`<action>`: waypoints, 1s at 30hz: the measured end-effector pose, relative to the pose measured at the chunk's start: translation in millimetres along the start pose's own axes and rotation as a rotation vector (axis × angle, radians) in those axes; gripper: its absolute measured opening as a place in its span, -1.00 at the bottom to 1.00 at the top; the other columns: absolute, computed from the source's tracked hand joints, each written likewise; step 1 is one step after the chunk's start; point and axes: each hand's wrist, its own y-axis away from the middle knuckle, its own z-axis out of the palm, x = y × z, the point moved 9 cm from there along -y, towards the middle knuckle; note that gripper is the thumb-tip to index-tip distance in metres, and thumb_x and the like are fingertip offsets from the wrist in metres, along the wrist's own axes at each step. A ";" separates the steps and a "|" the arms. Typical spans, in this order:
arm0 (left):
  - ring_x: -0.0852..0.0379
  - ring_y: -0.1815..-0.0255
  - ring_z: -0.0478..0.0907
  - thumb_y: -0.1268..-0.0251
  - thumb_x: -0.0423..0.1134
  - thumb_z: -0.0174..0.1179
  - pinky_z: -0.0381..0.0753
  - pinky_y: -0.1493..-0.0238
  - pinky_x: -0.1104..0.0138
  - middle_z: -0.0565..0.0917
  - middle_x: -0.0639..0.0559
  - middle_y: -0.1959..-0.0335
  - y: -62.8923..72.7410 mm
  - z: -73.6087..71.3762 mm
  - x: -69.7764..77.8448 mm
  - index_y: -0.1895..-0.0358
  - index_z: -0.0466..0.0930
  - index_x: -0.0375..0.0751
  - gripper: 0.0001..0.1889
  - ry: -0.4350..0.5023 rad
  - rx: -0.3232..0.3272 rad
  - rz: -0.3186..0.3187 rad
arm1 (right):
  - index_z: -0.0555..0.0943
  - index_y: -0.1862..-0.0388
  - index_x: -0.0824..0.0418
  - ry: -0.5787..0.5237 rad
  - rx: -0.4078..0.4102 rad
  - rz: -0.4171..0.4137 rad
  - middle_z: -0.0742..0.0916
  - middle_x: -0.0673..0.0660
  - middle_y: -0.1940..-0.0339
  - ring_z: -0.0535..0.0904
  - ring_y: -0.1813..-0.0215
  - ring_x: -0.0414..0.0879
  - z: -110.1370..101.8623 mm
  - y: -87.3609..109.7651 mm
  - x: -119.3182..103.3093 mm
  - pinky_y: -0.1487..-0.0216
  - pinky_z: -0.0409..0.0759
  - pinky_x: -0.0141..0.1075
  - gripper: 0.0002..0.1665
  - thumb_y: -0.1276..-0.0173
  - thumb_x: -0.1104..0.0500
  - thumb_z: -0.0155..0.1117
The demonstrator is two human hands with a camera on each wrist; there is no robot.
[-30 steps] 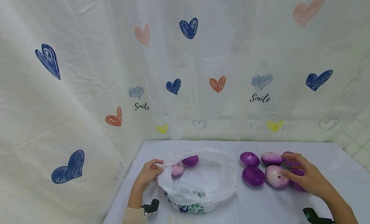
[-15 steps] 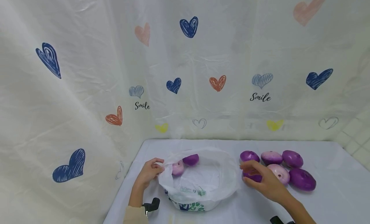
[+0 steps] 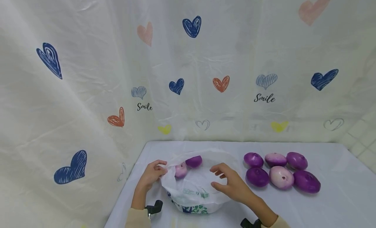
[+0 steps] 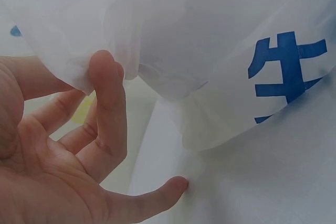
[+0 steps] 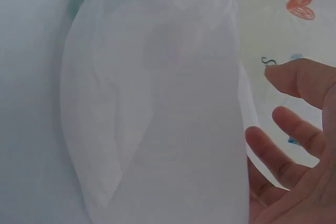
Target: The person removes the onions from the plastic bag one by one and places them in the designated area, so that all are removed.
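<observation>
A white plastic bag (image 3: 202, 197) with green and blue print stands open on the table. Inside it, at the left, lie a pale pink onion (image 3: 180, 171) and a dark purple onion (image 3: 194, 161). My left hand (image 3: 151, 175) pinches the bag's left rim; the left wrist view shows the thin plastic (image 4: 79, 72) between thumb and fingers. Over the right part of the bag's mouth hovers my right hand (image 3: 230, 184), its fingers apart and holding nothing. The right wrist view has those spread fingers (image 5: 283, 153) beside the bag wall (image 5: 157, 103).
Right of the bag, several onions sit in two rows, among them a dark purple onion (image 3: 257, 177), a whitish-pink onion (image 3: 281, 177) and a large purple onion (image 3: 307, 181). A white cloth covers the table (image 3: 337, 166). Behind it hangs a curtain (image 3: 235, 51) printed with hearts.
My right hand has moved left from the onions on the right to above the bag, carrying nothing. The left hand keeps its grip on the rim, and the onions have stayed in place.
</observation>
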 end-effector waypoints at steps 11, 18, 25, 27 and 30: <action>0.07 0.42 0.49 -0.32 -0.36 0.31 0.47 0.38 0.23 0.64 -0.01 0.40 -2.4 1.5 -3.9 -0.09 0.65 -0.20 -0.71 0.001 0.000 -0.009 | 0.54 -0.20 0.25 -0.047 0.055 0.259 0.64 0.21 -0.14 0.58 -0.14 0.17 44.0 -44.9 35.5 -0.15 0.61 0.03 -0.44 -0.24 0.20 0.50; 0.08 0.43 0.48 -0.32 -0.36 0.30 0.47 0.37 0.21 0.64 0.00 0.40 -2.0 1.1 -2.7 -0.09 0.64 -0.21 -0.71 0.005 -0.003 -0.005 | 0.47 -0.32 0.33 0.025 0.060 0.320 0.54 0.42 -0.25 0.53 -0.23 0.32 60.9 -61.3 56.7 -0.22 0.54 0.17 -0.26 -0.19 0.18 0.53; 0.09 0.44 0.46 -0.31 -0.37 0.31 0.44 0.41 0.25 0.63 0.02 0.42 -2.4 0.6 -2.1 -0.08 0.65 -0.21 -0.71 0.011 -0.003 -0.001 | 0.46 -0.31 0.43 0.114 0.072 0.339 0.51 0.47 -0.28 0.49 -0.24 0.39 73.9 -78.9 67.5 -0.24 0.48 0.25 -0.19 -0.17 0.09 0.56; 0.09 0.44 0.46 -0.30 -0.37 0.32 0.44 0.41 0.26 0.63 0.02 0.42 -2.5 0.6 -2.1 -0.07 0.65 -0.21 -0.71 0.009 -0.003 -0.001 | 0.47 -0.31 0.42 0.117 0.078 0.358 0.51 0.47 -0.29 0.50 -0.20 0.36 77.9 -83.3 72.3 -0.22 0.49 0.23 -0.19 -0.17 0.07 0.56; 0.08 0.42 0.46 -0.30 -0.36 0.32 0.44 0.41 0.27 0.63 0.01 0.42 -2.6 0.5 -2.0 -0.07 0.65 -0.20 -0.71 0.006 -0.002 0.000 | 0.47 -0.33 0.42 0.115 0.086 0.388 0.50 0.46 -0.30 0.50 -0.17 0.33 83.5 -88.3 79.2 -0.20 0.51 0.19 -0.16 -0.18 0.05 0.56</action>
